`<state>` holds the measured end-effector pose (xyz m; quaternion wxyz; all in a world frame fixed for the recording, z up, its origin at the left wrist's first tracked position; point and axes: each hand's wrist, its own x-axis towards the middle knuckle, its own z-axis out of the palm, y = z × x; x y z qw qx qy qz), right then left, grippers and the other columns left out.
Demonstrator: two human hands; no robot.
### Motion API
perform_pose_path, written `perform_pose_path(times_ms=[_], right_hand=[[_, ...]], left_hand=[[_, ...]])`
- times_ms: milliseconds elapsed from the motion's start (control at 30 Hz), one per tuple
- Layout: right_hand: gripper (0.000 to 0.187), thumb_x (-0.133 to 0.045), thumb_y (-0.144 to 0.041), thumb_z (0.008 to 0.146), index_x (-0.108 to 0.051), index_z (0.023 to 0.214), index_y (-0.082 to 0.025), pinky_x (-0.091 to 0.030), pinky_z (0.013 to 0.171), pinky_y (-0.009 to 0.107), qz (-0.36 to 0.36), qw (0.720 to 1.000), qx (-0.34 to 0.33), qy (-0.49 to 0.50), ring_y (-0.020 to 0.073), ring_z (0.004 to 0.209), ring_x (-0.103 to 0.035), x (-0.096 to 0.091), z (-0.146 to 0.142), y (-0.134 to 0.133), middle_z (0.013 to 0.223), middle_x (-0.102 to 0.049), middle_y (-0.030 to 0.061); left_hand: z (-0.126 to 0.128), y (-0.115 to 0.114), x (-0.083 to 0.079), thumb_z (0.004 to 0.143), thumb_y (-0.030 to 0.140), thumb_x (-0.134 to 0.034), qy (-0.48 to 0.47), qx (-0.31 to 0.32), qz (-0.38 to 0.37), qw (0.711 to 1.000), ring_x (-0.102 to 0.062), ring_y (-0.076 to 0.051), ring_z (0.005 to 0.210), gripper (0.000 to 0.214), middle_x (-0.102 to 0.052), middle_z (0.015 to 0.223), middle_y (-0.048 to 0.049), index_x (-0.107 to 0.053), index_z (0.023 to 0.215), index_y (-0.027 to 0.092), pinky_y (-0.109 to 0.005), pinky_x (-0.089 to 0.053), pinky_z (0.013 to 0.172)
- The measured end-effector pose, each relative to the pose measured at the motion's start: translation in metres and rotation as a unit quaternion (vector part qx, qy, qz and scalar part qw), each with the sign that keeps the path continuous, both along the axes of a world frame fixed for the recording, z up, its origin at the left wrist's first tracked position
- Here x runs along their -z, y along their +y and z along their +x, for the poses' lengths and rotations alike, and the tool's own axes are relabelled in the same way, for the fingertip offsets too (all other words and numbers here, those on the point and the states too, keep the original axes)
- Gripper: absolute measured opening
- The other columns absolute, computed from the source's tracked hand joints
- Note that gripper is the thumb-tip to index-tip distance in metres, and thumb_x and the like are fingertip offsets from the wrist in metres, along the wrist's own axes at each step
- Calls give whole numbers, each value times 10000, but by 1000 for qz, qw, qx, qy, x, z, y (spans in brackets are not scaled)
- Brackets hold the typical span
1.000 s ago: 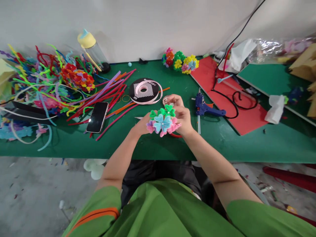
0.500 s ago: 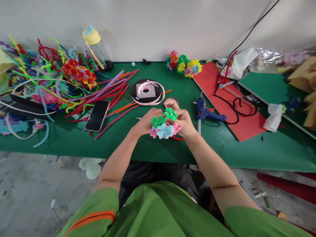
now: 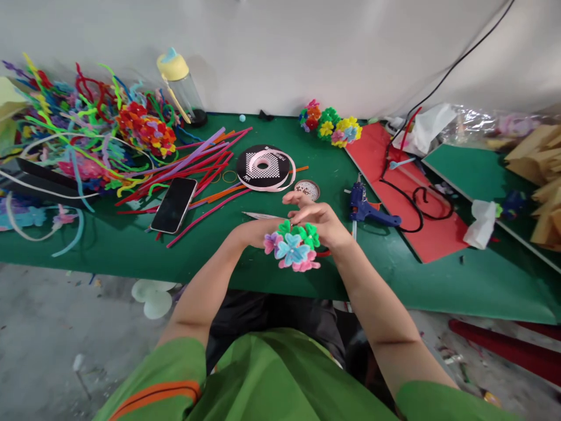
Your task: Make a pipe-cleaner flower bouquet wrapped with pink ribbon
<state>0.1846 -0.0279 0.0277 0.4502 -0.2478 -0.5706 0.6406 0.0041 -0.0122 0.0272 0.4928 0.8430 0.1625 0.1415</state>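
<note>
Both hands hold a small bunch of pipe-cleaner flowers (image 3: 293,249) over the near edge of the green table (image 3: 131,257). The bunch has green, blue, purple and pink blooms. My left hand (image 3: 254,231) grips it from below and behind, mostly hidden by the flowers. My right hand (image 3: 316,222) is curled over the green blooms at the top, fingers pinched together. A small round tin (image 3: 307,189) of tiny beads lies on the table just beyond my right hand.
A blue glue gun (image 3: 367,208) lies right of my hands, its black cord crossing a red board (image 3: 394,193). A ribbon spool (image 3: 263,168), a phone (image 3: 174,204), loose pipe cleaners (image 3: 193,169) and flower heaps (image 3: 87,140) fill the left. A finished flower garland (image 3: 331,125) sits by the wall.
Both hands have drawn the flower bunch nearer to me, away from the bead tin, which now shows fully. The view has shifted, sliding the table contents slightly down and right.
</note>
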Motion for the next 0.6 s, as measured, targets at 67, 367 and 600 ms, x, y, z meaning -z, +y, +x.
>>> perform_pose_path(times_ms=[67, 367, 600], right_hand=[[142, -782, -345, 636, -746, 761, -286, -384, 1010, 410, 33, 997, -63, -33, 222, 1198, -459, 1, 1, 0, 1223, -526, 41], [94, -740, -323, 690, -711, 720, -238, -376, 1000, 398, 101, 983, -136, -69, 220, 1178, -463, 1, 0, -4, 1250, -477, 44], [135, -758, -389, 647, -693, 648, -272, -415, 931, 382, 102, 994, -1, -32, 197, 1085, -487, 3, -3, -4, 1112, -521, 22]], left_hand=[[-1, 0, -2, 717, 224, -516, 14, 63, -31, 997, -539, -152, 739, 95, -598, 745, -31, -497, 647, 161, -275, -478, 710], [4, -1, -6, 728, 138, -466, 52, 150, 5, 987, -503, -142, 712, 122, -564, 693, -32, -454, 610, 166, -281, -448, 765], [5, -1, -4, 745, 231, -480, 26, 72, -15, 997, -422, -114, 610, 205, -457, 608, 5, -379, 575, 175, -275, -400, 633]])
